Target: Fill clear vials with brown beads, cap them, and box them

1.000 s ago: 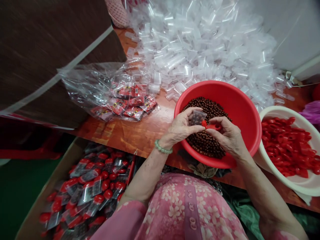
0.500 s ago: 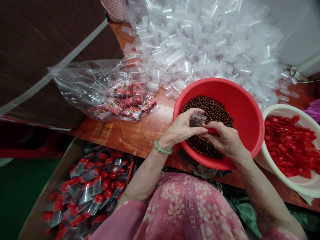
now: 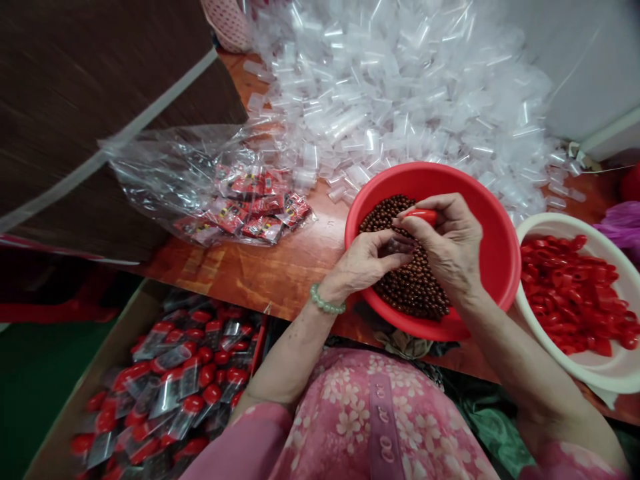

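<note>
My right hand (image 3: 447, 240) is raised over the red basin (image 3: 500, 247), pinching a glossy red plastic cap (image 3: 421, 215). Just left of it, my left hand (image 3: 365, 263), with a green bead bracelet on the wrist, closes its fingers round a small clear plastic container (image 3: 394, 245). Dark bits show through this container, which the fingers largely cover. Small shiny brown beads (image 3: 417, 293) lie heaped in the basin, directly below both hands.
Right of the basin stands a cream bowl (image 3: 530, 333) of red caps (image 3: 570, 293). Clear plastic containers (image 3: 370, 100) are piled behind. A plastic bag (image 3: 165, 167) of red packets lies left. At lower left, a carton (image 3: 55, 413) holds red-capped containers (image 3: 170, 387).
My right hand has lifted and turned, and the red cap has come up away from the container. My left hand stays nearly in place, its container now more hidden.
</note>
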### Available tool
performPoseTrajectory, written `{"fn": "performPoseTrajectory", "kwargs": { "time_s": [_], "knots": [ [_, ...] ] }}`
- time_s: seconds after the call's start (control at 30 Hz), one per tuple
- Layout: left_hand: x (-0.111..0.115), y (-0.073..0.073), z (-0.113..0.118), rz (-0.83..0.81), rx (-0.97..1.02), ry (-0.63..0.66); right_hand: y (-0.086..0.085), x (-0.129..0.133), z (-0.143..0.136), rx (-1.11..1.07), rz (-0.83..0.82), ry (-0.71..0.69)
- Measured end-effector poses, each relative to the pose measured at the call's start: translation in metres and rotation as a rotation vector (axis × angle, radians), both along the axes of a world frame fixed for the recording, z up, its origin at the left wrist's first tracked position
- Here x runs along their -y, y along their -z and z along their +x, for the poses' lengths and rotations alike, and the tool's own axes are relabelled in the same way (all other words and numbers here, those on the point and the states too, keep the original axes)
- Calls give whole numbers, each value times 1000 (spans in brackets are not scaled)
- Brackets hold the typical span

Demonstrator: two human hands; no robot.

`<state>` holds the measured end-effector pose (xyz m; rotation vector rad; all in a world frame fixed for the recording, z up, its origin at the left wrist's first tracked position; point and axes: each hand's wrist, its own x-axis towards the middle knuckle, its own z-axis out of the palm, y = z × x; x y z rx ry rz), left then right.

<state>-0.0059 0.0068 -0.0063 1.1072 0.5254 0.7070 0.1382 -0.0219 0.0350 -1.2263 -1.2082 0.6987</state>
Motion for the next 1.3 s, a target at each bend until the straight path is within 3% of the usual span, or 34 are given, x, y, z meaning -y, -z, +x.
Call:
{"fn": "performPoseTrajectory", "kwargs": {
  "time_s": [0.17, 0.4, 0.7, 0.83, 1.03, 1.2, 1.3],
  "knots": [
    [0, 3, 0, -11, 43, -17, 12, 3, -13, -44, -29, -13],
    [2, 5, 1, -15, 65, -56, 14, 10, 4, 46, -48, -43],
    [1, -5, -5, -18, 3, -6, 22, 9, 4, 106, -12, -1],
    [0, -5, -8, -21, -1, 19, 22, 11, 14, 337, 19, -33],
    [-3, -5, -9, -3, -17, 21, 16, 9, 28, 825, 197, -274],
    [-3, -7, -3, 77, -107, -16, 22, 13, 19, 1212, 233, -126],
    [-3, -7, 0, 98, -109, -36, 22, 17, 15, 1329, 220, -69]
  ]
}}
